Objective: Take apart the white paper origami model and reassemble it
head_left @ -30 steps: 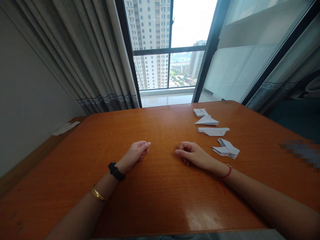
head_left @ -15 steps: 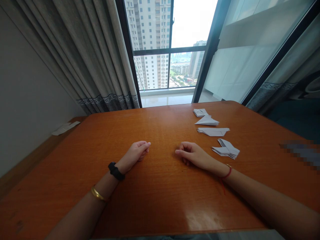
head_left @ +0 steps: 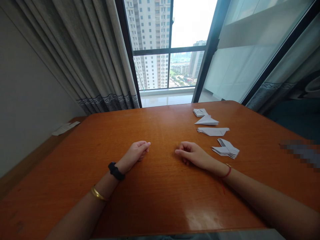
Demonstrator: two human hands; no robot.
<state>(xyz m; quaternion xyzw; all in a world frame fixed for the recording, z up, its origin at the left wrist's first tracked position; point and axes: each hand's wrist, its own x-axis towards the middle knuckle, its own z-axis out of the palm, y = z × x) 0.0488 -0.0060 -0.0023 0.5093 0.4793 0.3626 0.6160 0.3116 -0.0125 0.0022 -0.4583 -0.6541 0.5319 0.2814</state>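
My left hand (head_left: 139, 150) rests on the wooden table (head_left: 160, 193) in a loose fist, thumb on top, and nothing shows in it. Across from it lies my right hand (head_left: 190, 153), its fingers curled in and its thumb pointing left; it holds nothing that I can see. Closest to the right hand is a folded white paper piece (head_left: 226, 149) with angled arms, lying to its right. Beyond it are a long flat folded paper (head_left: 213, 131), a pointed folded paper (head_left: 207, 120) and a small squarish folded paper (head_left: 200, 112) at the back.
White paper strips (head_left: 66, 128) lie on a ledge at the far left. A blurred-out object (head_left: 303, 153) is at the table's right side. Behind the table stand a grey curtain (head_left: 100, 60) and a dark-framed glass door (head_left: 212, 50).
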